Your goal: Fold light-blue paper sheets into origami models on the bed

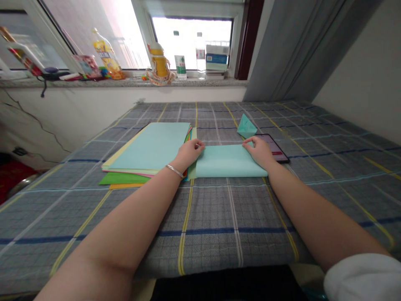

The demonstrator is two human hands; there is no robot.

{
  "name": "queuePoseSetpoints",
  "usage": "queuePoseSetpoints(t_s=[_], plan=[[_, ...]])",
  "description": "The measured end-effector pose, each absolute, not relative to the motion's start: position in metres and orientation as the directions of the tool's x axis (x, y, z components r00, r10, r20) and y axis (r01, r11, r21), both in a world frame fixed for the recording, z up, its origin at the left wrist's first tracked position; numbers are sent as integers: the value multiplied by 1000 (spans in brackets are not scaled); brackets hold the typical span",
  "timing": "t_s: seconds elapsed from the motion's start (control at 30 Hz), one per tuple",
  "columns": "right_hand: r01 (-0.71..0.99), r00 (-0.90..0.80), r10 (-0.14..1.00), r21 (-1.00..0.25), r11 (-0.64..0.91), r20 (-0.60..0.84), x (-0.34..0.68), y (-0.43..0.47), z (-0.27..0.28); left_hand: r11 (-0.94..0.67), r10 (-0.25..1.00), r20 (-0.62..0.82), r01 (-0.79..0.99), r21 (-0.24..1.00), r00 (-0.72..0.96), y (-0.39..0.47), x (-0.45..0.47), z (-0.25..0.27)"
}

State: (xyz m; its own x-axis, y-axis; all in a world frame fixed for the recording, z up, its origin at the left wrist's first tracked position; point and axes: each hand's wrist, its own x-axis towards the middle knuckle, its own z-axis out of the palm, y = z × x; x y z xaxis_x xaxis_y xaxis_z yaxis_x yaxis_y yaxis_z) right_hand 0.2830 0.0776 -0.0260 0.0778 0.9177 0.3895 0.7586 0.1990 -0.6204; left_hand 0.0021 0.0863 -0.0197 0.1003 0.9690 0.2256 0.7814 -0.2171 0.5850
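A light blue sheet of paper (230, 162) lies in front of me, folded over with a rounded, uncreased bend along its near side. My left hand (190, 151) pinches its far left corner between thumb and fingers. At the far right corner, my right hand (259, 149) has its thumb and fingertips closed on the paper's edge. Just left of the sheet is a stack of coloured paper (153, 146) with light blue on top and green, yellow and orange edges showing. Beyond my right hand stands a small folded teal paper shape (247, 125).
A tablet or phone (275, 148) with a lit screen lies partly behind my right hand. Grey plaid cloth (213, 209) covers the table. Along the windowsill (125, 83) stand a yellow cup (160, 62), bottles, a tube (181, 67) and boxes (216, 58).
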Motion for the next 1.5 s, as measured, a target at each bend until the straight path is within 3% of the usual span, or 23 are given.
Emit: queuePoseSetpoints(t_s=[0.17,0.27,0.47,0.9,1.2,1.5], plan=[[668,118,904,-707,234,411,286,72,-24,-210,972,234,591,779,37,80,0,-19],[634,123,900,-731,253,418,286,68,-21,-213,971,238,517,829,19,75,0,-18],[619,136,890,-739,267,435,285,65,-18,-307,946,317,514,801,71,71,1,-18],[628,145,883,-731,267,446,283,65,-17,-291,948,314,555,779,56,76,0,-21],[748,95,901,-628,215,422,282,75,-24,-253,961,251,724,642,114,79,3,-15],[862,13,926,-474,181,377,280,80,-28,-333,939,221,863,381,266,85,3,-15]])
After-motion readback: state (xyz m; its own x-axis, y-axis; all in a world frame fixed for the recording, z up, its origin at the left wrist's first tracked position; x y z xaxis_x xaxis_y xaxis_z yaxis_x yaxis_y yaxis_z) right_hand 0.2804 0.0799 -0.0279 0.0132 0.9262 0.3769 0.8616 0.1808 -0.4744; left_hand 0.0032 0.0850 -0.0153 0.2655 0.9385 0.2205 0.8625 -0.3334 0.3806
